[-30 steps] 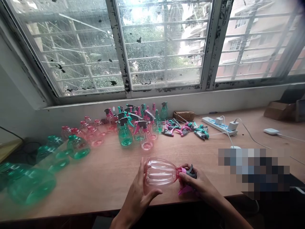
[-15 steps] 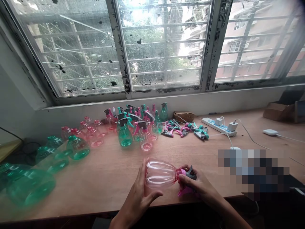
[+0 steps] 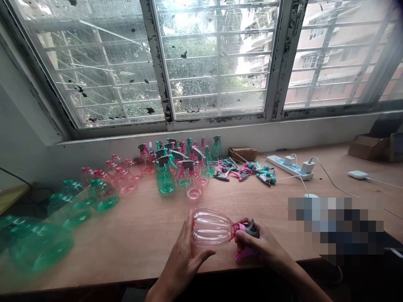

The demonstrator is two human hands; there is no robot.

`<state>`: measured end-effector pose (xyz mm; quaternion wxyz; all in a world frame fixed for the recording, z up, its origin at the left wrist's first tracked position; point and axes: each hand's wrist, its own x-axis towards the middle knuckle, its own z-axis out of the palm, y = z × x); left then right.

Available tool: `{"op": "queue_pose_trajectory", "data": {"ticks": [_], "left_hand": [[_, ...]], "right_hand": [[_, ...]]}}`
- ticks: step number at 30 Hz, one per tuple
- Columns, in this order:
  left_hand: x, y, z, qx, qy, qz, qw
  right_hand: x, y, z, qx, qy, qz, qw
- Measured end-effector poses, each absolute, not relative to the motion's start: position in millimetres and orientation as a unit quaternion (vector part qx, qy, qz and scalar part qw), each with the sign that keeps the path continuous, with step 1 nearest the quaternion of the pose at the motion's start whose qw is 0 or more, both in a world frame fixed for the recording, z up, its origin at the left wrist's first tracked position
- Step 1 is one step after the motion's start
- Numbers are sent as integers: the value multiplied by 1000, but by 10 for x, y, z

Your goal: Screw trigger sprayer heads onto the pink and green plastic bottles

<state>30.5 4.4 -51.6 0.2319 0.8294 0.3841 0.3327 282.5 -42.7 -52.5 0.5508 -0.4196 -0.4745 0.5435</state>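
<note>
One clear pink bottle (image 3: 212, 228), on its side over the table (image 3: 126, 243) near the front edge, neck to our right. One spray head (image 3: 252, 229), pink and dark grey, meeting that neck. One right hand (image 3: 258, 240), ours, fingers and thumb gripped round the head at its collar. One left hand (image 3: 185, 251), ours, spread and cupped at the bottle's base, thumb standing clear. Step in hand, as we judge it: turning the collar on the neck; how tight it sits, we cannot tell. Next move, in our view, calls for a steady brace at the base and a twist square to the thread. Beyond: headed spray bottles (image 3: 166, 180), loose spray heads (image 3: 244, 173), headless green bottles (image 3: 103, 197)
</note>
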Motion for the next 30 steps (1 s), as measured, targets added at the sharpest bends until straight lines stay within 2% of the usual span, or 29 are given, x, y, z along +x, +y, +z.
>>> {"op": "queue_pose_trajectory", "data": {"ticks": [9,15,24,30], "left_hand": [[301,51,-520,819,381,356,238],[274,71,-519,818,389,347,244],[291,29,-506,826,363,352,249],[286,28,-480,804,384,360,278]], "right_hand": [[2819,-421,-514,-425,-466,534,563],[2821,-425,-530,-440,-484,532,538],[2819,-446,-506,-427,-473,525,564],[2822,-444,-503,-446,-488,529,533]]}}
